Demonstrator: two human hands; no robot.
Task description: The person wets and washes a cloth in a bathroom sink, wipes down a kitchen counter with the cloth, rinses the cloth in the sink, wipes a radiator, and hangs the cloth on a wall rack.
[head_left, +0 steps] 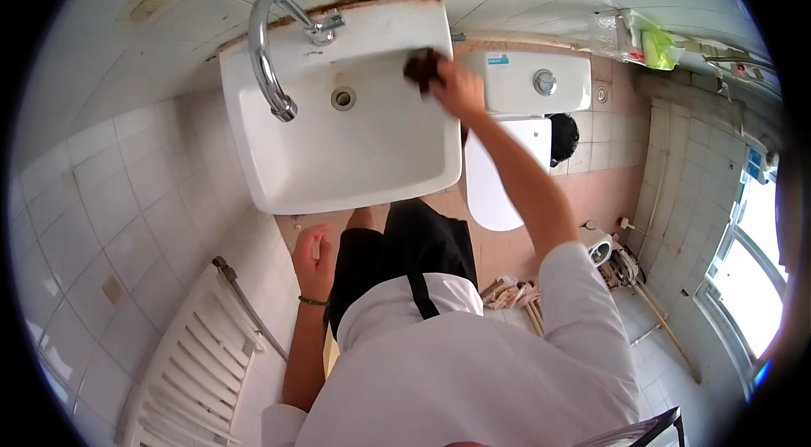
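At the right rear corner of the white sink [355, 151], seen from the head camera, the person's right hand [460, 90] has its fingers closed around a dark brown lump [423, 68]. Most of the lump sticks out past the fingertips, over the inside of the basin; whether it presses on the ceramic or hangs just above it I cannot tell, nor what it is made of. The right arm reaches forward across the white toilet lid [498, 181], beside the sink.

The left hand [314, 259] is lowered near the front left edge of the sink, apart from it — fingers loosely curled, partly open, with nothing showing in its grasp. A dark band [313, 302] circles that wrist.

To the left of the lump, the drain [343, 98] shows in the basin floor, and a curved chrome faucet [267, 67] arches over the basin's left part, its spout pointing down. Right of the sink stands the toilet tank [515, 84] with a round flush button [545, 82]; a black bag [563, 139] sits beside the toilet lid. Farther out are a white slatted rack [198, 354] on the left and a bright window [748, 261] on the right.
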